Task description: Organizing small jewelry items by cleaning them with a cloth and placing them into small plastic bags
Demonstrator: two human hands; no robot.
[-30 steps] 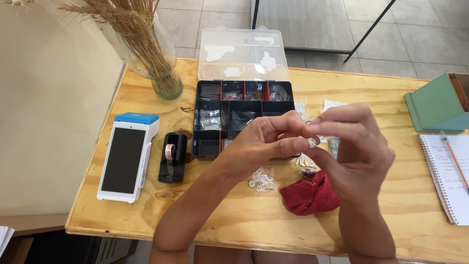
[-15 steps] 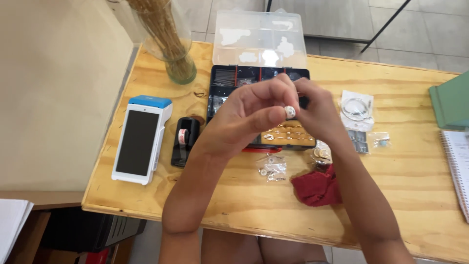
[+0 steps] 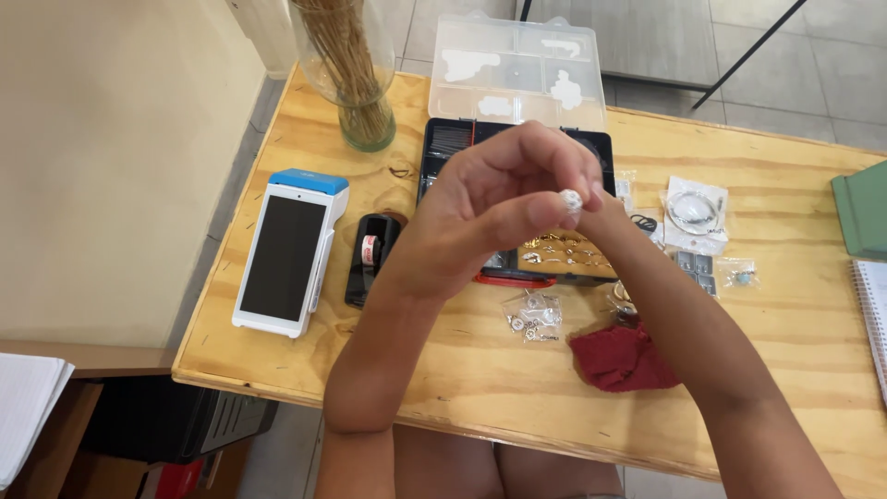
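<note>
a small white bead [image 3: 570, 200] sits pinched at the tips of the left hand [image 3: 490, 217], between thumb and forefinger, raised above the wooden table [image 3: 443, 370]. the left hand's fingers [image 3: 531, 157] are curled closed around it. the right hand [image 3: 605, 208] is tucked just behind the left, mostly hidden by it; only a fingertip beside the bead and the wrist show, so whether its fingers grip anything cannot be told.

the bead's finer shape is hard to make out; it looks roundish, pale and slightly faceted or glittery.

directly below and beyond the fingers lies a black compartment box [image 3: 443, 157] with its clear lid [image 3: 517, 74] open, its middle covered by the hands. beneath the fingers, nearer the person, are a small clear bag of metal bits [image 3: 533, 316] and a red cloth [image 3: 624, 359]. left of the fingers stand a black tape dispenser [image 3: 371, 259], a white handheld terminal [image 3: 286, 249] and a glass vase of dried stalks [image 3: 356, 74], cut off at the top. right of the fingers lie more small clear bags [image 3: 695, 211].
</note>
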